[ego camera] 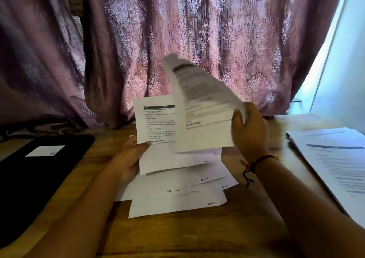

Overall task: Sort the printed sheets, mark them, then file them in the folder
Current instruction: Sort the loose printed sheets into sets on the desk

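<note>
The printed sheets (158, 123) were thin floppy paper, super light, so I'd say the edges were the place to pinch. Left hand (128, 159) pinched one by its lower left edge, thumb on front. Right hand (248, 131) gripped a blurred curling sheet (197, 91) by its right edge, both up over the table (197, 234). Marked pages (177, 204) lay fanned underneath, probably easy to scatter. Black folder (39, 168) sat left, another stack (335, 159) right, curtain (177, 30) behind
</note>
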